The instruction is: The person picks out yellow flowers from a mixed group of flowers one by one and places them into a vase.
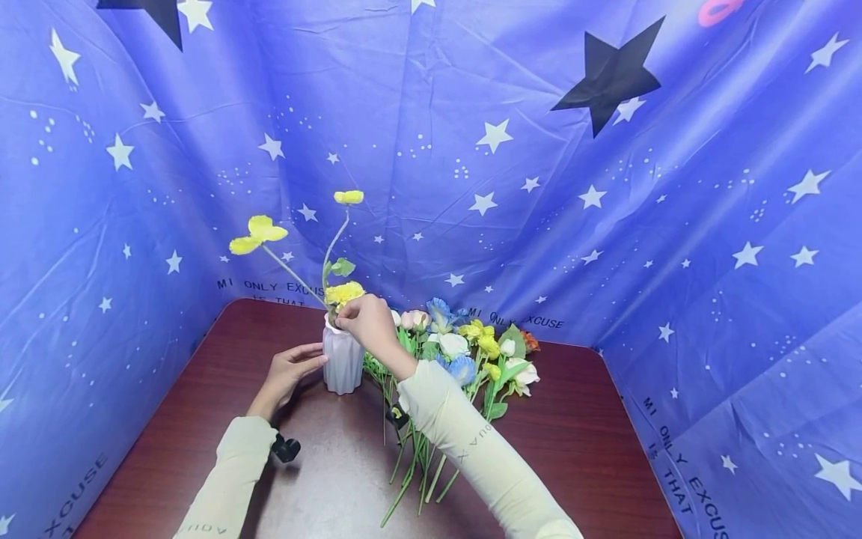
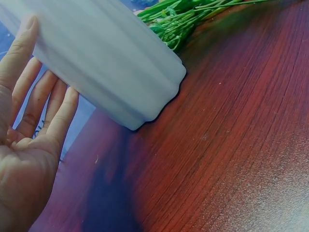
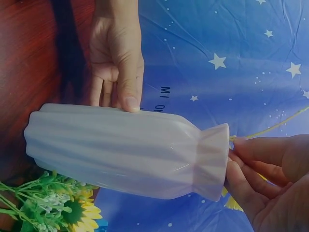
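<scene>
A pale, fluted vase stands upright on the table, holding several yellow flowers on tall stems. At its mouth, my right hand pinches a yellow flower's stem between thumb and fingers. A ruffled yellow bloom shows just above that hand. Fingertips of my left hand touch the vase's left side, fingers extended; the left wrist view shows the thumb and fingers of this hand lightly against the vase wall.
Right of the vase lies a pile of artificial flowers, blue, white, yellow and orange, with green stems pointing toward the front. My right sleeve passes over them. A star-printed blue cloth surrounds the brown table.
</scene>
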Action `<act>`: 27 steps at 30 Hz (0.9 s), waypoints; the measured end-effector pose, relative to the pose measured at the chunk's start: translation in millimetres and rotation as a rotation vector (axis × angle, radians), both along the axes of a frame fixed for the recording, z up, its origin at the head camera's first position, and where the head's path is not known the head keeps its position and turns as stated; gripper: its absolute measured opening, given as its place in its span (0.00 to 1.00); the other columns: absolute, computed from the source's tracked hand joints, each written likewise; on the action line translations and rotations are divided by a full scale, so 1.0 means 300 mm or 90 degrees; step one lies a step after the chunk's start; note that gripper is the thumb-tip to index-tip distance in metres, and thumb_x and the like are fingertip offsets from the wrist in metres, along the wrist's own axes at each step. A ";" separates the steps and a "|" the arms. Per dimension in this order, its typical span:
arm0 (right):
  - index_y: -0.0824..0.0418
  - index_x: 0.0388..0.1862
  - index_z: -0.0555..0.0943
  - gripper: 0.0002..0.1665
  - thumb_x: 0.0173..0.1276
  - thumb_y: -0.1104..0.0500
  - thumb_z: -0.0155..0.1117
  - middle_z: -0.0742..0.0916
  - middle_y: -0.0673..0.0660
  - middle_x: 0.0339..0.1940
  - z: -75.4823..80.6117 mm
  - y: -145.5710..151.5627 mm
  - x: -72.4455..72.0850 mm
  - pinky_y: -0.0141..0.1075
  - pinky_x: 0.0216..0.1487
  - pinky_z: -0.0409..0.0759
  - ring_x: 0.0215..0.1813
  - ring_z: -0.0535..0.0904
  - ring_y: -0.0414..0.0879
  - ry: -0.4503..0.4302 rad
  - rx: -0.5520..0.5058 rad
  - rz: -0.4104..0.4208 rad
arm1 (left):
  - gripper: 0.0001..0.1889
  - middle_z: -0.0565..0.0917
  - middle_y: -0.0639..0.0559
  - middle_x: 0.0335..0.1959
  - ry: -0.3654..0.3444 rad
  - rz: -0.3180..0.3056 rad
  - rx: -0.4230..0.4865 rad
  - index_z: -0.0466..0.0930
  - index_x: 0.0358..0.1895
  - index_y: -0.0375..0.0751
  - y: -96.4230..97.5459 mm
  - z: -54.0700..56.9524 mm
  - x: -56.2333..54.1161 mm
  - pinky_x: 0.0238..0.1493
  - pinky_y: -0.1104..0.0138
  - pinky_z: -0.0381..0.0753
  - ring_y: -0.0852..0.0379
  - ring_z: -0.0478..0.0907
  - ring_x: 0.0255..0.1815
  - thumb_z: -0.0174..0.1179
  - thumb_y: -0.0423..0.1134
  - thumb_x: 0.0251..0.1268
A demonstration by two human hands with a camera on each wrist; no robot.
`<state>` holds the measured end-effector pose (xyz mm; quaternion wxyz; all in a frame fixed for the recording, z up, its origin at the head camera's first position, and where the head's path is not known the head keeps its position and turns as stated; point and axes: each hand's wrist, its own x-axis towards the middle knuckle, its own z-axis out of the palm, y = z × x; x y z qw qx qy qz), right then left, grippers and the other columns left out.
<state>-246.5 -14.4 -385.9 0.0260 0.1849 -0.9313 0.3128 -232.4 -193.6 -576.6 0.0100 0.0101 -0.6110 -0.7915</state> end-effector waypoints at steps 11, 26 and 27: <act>0.55 0.32 0.92 0.03 0.65 0.58 0.75 0.93 0.50 0.33 0.000 0.002 0.002 0.28 0.37 0.82 0.37 0.87 0.43 0.001 -0.006 -0.002 | 0.20 0.89 0.63 0.34 0.000 -0.004 0.007 0.87 0.38 0.60 0.001 -0.001 -0.001 0.49 0.73 0.88 0.69 0.86 0.40 0.64 0.22 0.65; 0.60 0.33 0.92 0.03 0.64 0.61 0.75 0.93 0.55 0.35 0.027 0.047 0.000 0.27 0.43 0.84 0.40 0.89 0.47 -0.003 -0.081 0.087 | 0.16 0.89 0.63 0.35 -0.005 0.003 0.005 0.87 0.45 0.49 0.003 0.007 0.006 0.48 0.73 0.88 0.68 0.86 0.40 0.63 0.22 0.66; 0.60 0.34 0.92 0.03 0.64 0.61 0.75 0.93 0.56 0.35 0.033 0.053 0.000 0.27 0.42 0.84 0.40 0.89 0.47 -0.002 -0.089 0.090 | 0.16 0.89 0.63 0.34 -0.004 0.004 0.008 0.87 0.45 0.49 0.004 0.007 0.005 0.48 0.74 0.88 0.68 0.86 0.40 0.63 0.21 0.66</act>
